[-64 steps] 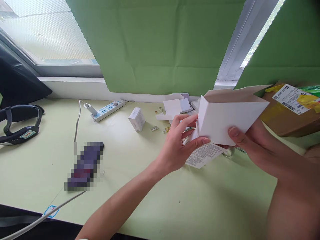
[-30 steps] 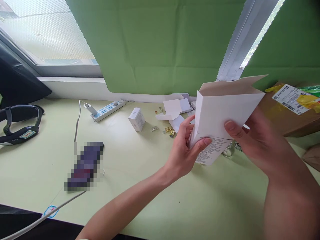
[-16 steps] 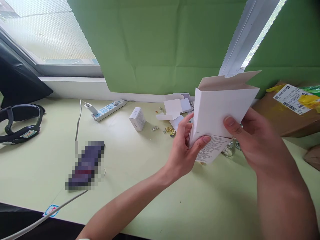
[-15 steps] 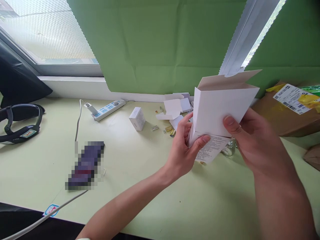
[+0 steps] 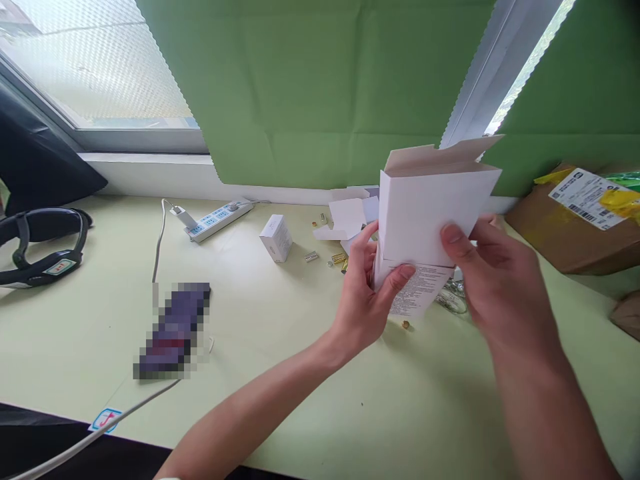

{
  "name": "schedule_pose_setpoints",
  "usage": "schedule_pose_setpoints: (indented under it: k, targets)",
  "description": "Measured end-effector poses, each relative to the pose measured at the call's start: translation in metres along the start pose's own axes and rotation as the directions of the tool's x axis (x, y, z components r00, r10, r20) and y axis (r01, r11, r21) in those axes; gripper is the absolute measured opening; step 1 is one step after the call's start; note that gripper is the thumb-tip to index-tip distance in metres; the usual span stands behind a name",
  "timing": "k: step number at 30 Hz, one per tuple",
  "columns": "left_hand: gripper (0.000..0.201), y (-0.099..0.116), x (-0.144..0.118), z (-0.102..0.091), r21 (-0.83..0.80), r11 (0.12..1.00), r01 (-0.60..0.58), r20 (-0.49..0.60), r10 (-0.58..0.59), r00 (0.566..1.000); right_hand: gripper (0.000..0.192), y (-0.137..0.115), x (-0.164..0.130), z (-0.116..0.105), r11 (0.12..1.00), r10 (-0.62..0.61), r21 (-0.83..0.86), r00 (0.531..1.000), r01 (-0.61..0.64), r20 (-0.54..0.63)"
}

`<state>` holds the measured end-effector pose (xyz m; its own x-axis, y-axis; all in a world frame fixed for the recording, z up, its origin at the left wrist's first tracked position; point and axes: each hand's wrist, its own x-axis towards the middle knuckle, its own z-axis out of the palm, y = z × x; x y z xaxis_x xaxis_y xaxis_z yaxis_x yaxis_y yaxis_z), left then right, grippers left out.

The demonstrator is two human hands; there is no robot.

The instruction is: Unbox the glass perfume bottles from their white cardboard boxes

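Observation:
Both hands hold a white cardboard box upright above the pale green table, its top flaps open. My left hand pinches the box's lower left corner, thumb on the printed bottom flap. On the right side my right hand grips the box, its thumb pressed on the front face. A small gold piece lies on the table just below the box.
Small white boxes and loose white cartons lie behind, with little metal parts between them. A power strip, a cable, a pixelated dark object and black goggles sit left. A brown parcel is at right.
The box has turned more upright and shifted left, toward the middle. My right hand moved with it; my left hand slid onto the bottom flap.

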<state>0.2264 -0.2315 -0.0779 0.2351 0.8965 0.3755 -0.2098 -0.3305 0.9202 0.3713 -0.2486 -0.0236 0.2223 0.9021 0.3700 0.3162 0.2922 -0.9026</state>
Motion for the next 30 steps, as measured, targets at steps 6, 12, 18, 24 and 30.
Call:
schedule_pose_setpoints:
  k: [6, 12, 18, 24, 30]
  targets:
    - [0.061, -0.002, 0.003, -0.006, 0.056, 0.998, -0.005, 0.079, 0.0, 0.997, 0.03, -0.006, 0.006, -0.029, 0.977, 0.106, -0.19, 0.993, -0.096, 0.044]
    - [0.06, -0.003, 0.003, -0.006, 0.022, 1.0, 0.006, 0.125, -0.008, 0.992, 0.037, -0.002, 0.007, -0.032, 0.956, 0.109, -0.273, 0.994, -0.104, 0.001]
    - [0.06, -0.003, 0.003, -0.005, 0.015, 1.0, 0.025, 0.116, -0.026, 0.993, 0.037, -0.004, 0.006, -0.031, 0.979, 0.107, -0.177, 0.994, -0.101, 0.029]
    - [0.061, -0.004, 0.005, -0.006, 0.072, 0.997, 0.028, 0.038, -0.031, 0.999, 0.034, 0.0, 0.008, -0.035, 0.989, 0.106, -0.112, 0.994, -0.102, 0.03]
    - [0.06, -0.005, 0.005, -0.009, 0.098, 0.995, -0.011, 0.062, 0.005, 0.998, 0.036, 0.008, 0.008, -0.044, 0.99, 0.125, -0.089, 0.982, -0.113, 0.142]
